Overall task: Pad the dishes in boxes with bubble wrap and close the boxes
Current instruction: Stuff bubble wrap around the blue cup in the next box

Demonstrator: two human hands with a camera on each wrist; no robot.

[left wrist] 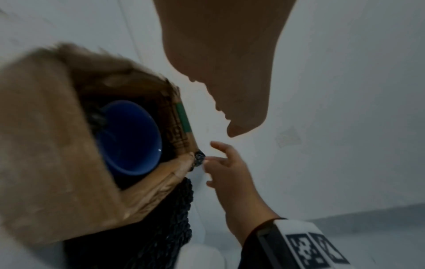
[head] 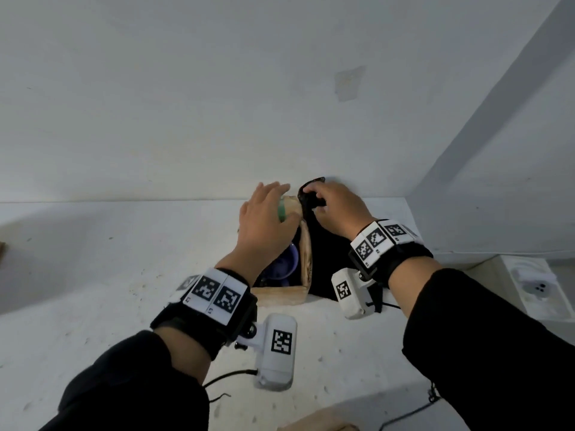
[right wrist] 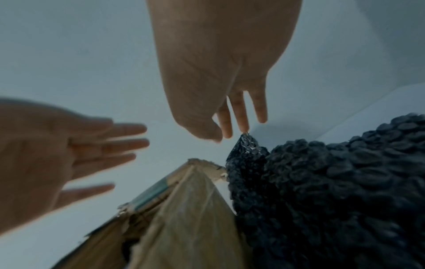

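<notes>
The right hand pinched the black bubble wrap by its top corner beside the box, evidently to feed it in, while the left hand hovered flat-fingered, grip released.

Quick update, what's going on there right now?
Right hand pinches black bubble wrap beside the box. Left hand open over the box flap. Blue bowl inside, still unpadded on top. Nothing blocking.
</notes>
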